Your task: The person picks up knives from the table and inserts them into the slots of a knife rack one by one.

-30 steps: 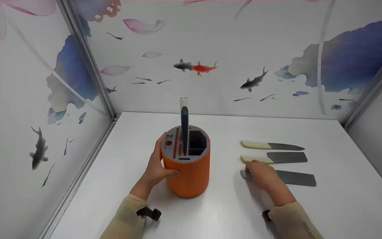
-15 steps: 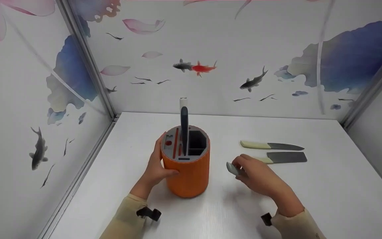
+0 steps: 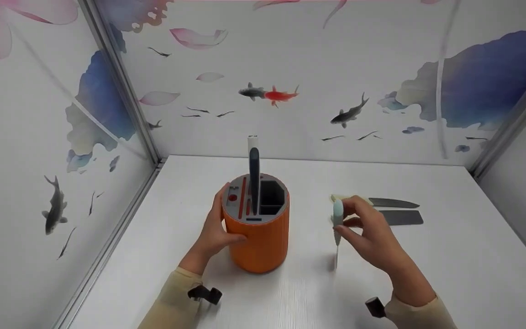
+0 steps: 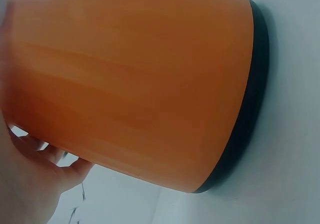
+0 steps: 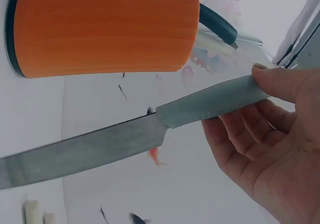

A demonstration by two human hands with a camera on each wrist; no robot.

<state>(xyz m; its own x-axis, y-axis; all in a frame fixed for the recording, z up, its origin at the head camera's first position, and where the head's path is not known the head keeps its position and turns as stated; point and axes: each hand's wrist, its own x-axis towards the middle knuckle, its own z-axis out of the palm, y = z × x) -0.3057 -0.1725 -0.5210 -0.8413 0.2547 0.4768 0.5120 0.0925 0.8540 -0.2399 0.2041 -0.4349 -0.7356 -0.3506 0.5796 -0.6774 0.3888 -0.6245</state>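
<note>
An orange knife block (image 3: 259,246) with a grey slotted top stands upright on the table. My left hand (image 3: 215,230) holds its left side, thumb across the front and fingers round behind. A dark-handled tool (image 3: 254,178) and a white handle (image 3: 252,140) rise from the block's top. To the right of the block, my right hand (image 3: 370,233) pinches a knife with a pale green handle (image 3: 338,214) between thumb and fingers. Its broad grey blade (image 5: 90,151) shows in the right wrist view; in the head view it points down, seen edge-on.
Behind my right hand lie a pointed knife (image 3: 393,202) and a cleaver (image 3: 402,217), their cream handles partly covered by the hand. The white table (image 3: 190,183) meets printed panels at the back and left, with metal corner posts (image 3: 121,82).
My right hand has lifted the green-handled knife off the table and turned it from lying flat to upright, blade down. The left hand and knife block have stayed in place.
</note>
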